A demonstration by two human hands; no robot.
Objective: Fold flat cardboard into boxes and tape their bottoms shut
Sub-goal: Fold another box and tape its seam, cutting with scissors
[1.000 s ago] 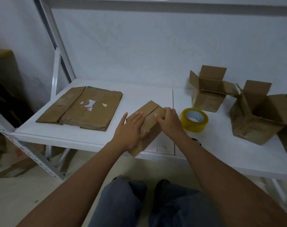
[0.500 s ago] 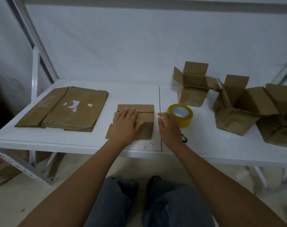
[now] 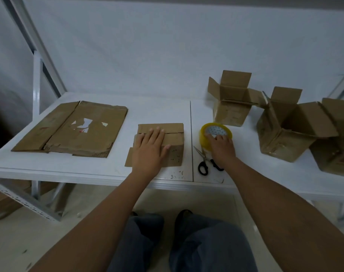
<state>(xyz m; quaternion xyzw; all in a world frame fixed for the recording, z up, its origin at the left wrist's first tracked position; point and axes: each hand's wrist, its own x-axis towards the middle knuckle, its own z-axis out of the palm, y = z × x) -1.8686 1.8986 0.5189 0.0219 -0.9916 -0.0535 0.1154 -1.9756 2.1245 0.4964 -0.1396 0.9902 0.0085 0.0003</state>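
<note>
left hand (image 3: 149, 152) flat on box (image 3: 174, 138), fingers straight, pressing flaps | right hand (image 3: 222, 147) fingers curl on tape (image 3: 216, 132) | box mid table (image 3: 88, 167) | scissors (image 3: 205, 161) by tape

On the table (image 3: 100, 171), the folded box (image 3: 173, 142) sits centre front, the left hand (image 3: 149, 152) lying flat on top of it. Flat cardboard (image 3: 73, 130) lies to its left. To its right: the tape roll (image 3: 216, 134) under the right hand (image 3: 222, 148), with scissors (image 3: 203, 161) just before it. Three open boxes (one (image 3: 231, 103) behind, one (image 3: 284, 128) right, one (image 3: 335, 138) at the edge) stand beyond.
</note>
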